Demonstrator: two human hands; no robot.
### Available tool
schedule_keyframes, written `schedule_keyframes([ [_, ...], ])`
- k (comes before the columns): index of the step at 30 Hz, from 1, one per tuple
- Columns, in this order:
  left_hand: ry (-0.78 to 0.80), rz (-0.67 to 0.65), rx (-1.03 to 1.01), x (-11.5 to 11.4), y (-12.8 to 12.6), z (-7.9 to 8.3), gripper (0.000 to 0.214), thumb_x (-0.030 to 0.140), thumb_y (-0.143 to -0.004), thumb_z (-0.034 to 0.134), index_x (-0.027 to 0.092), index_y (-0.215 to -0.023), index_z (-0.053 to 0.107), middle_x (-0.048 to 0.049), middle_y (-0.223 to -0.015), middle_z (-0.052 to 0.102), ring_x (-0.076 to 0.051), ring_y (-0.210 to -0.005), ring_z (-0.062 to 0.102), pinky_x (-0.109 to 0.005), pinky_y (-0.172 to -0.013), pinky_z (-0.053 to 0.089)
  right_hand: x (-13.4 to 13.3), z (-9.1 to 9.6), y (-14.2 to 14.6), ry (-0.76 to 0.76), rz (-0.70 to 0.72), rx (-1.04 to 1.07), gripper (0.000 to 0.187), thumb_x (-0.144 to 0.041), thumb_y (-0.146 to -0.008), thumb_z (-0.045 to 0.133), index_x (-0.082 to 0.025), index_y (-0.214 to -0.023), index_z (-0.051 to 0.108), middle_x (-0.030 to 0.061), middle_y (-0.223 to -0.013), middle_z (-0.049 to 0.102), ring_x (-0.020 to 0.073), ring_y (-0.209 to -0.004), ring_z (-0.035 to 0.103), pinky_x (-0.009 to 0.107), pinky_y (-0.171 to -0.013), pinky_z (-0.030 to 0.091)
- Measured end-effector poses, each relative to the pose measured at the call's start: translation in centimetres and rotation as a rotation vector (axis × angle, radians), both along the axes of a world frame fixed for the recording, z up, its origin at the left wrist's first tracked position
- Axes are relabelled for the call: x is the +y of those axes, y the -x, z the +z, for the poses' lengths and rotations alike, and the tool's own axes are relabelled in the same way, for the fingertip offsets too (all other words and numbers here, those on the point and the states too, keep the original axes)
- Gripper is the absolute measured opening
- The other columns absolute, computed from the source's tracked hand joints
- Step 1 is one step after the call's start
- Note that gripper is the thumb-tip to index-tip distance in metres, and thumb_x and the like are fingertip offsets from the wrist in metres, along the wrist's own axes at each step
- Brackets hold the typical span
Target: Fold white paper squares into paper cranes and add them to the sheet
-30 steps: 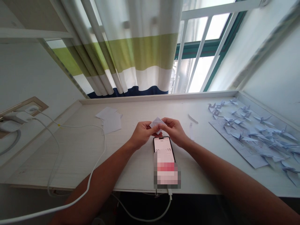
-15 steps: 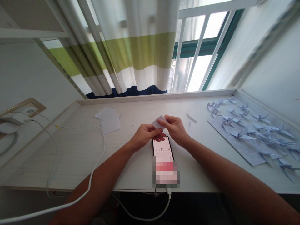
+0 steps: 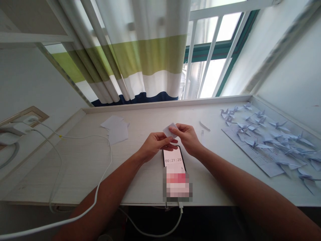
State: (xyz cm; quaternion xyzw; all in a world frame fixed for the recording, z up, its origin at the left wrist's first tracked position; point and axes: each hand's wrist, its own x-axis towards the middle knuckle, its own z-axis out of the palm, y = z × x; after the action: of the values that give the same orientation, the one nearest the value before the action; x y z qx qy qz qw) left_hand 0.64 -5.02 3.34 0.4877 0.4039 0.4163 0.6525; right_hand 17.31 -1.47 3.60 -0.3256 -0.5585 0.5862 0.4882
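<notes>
A small folded piece of white paper [image 3: 168,130] is held up just above the far end of a phone [image 3: 173,155]. My left hand [image 3: 156,144] pinches its lower edge with thumb and index finger, the other fingers loosely extended beneath. From the right, my right hand [image 3: 187,136] grips the paper with its thumb on the face and its fingers behind, partly hidden. The phone lies flat under my hands, its screen showing 00:21:20 and its lower part blurred out.
On the right, several folded paper cranes [image 3: 278,126] lie around and on a printed sheet [image 3: 250,154]. Loose white paper sheets [image 3: 118,131] rest at the left. Thin paper strips [image 3: 205,126] are beyond my right hand. A white cable [image 3: 111,157] crosses my left forearm.
The fingers of my left hand have spread slightly beneath the paper. Both hands keep hold of it in nearly the same place.
</notes>
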Motion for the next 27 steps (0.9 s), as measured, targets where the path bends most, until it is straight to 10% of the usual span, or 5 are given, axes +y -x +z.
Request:
schedule_keyframes([
  [6, -0.042, 0.117, -0.001, 0.27, -0.03, -0.24, 0.041, 0.045, -0.074, 0.084, 0.009, -0.089, 0.074, -0.0161, -0.089, 0.079, -0.024, -0.075, 0.076, -0.038, -0.076, 0.063, 0.62, -0.65, 0.03, 0.144, 0.022, 0.116, 0.049, -0.064, -0.082, 0.068, -0.017, -0.069, 0.068, 0.0036, -0.070, 0.066, 0.0158, -0.067, 0.060, 0.033, -0.071, 0.053],
  [16, -0.054, 0.083, 0.010, 0.27, 0.13, -0.21, 0.041, 0.045, -0.078, 0.081, 0.010, -0.098, 0.075, -0.0146, -0.093, 0.078, -0.025, -0.082, 0.077, -0.039, -0.077, 0.062, -0.06, -0.37, -0.08, -0.161, -0.025, -0.091, 0.036, -0.053, -0.084, 0.072, -0.018, -0.073, 0.070, 0.0018, -0.070, 0.065, 0.0157, -0.067, 0.058, 0.030, -0.066, 0.047],
  [27, -0.325, 0.325, 0.129, 0.75, 0.43, -0.22, 0.035, 0.048, -0.080, 0.075, 0.014, -0.089, 0.074, -0.0049, -0.081, 0.072, -0.016, -0.072, 0.066, -0.024, -0.054, 0.056, -0.23, -0.56, 0.00, -0.211, -0.007, -0.174, 0.039, -0.051, -0.086, 0.069, -0.016, -0.071, 0.066, 0.0004, -0.066, 0.059, 0.0137, -0.064, 0.052, 0.028, -0.059, 0.040],
])
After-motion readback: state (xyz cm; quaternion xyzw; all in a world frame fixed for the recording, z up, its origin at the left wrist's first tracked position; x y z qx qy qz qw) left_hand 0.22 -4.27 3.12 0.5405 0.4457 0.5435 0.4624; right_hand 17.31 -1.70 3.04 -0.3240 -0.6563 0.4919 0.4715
